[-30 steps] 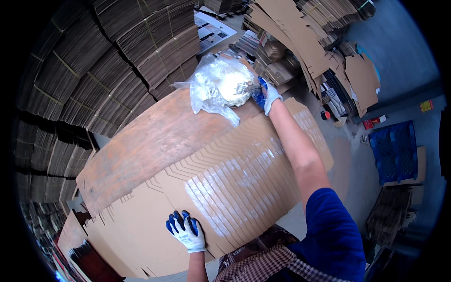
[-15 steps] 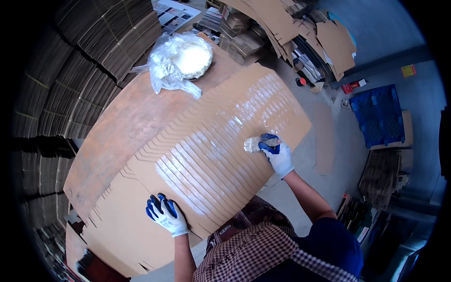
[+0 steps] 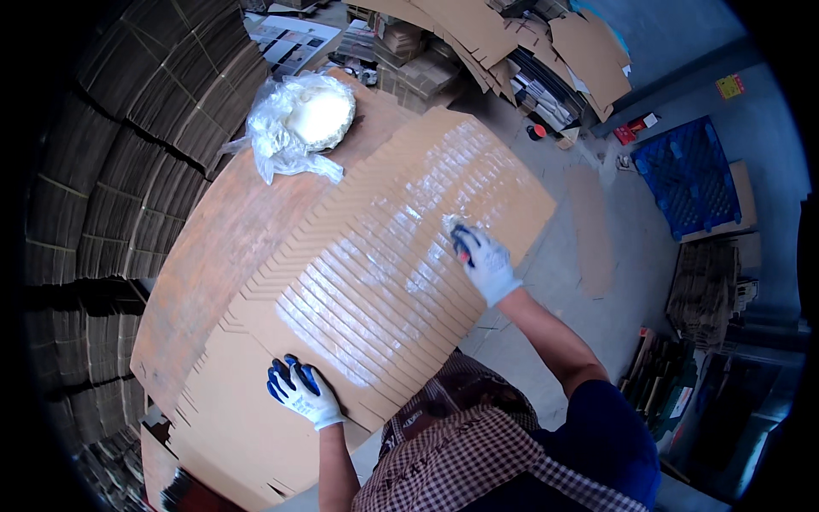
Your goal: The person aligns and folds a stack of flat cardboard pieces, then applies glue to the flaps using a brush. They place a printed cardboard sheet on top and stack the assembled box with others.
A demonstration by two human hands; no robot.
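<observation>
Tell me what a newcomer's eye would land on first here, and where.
First, the overlapping cardboard sheets streaked glossy white, fanned across the middle, with the gloved right hand over their right side and the gloved left hand spread at the lower left. Next, the round white mass in crumpled clear plastic at upper left on the wooden table. Then the blue pallet at far right.
</observation>
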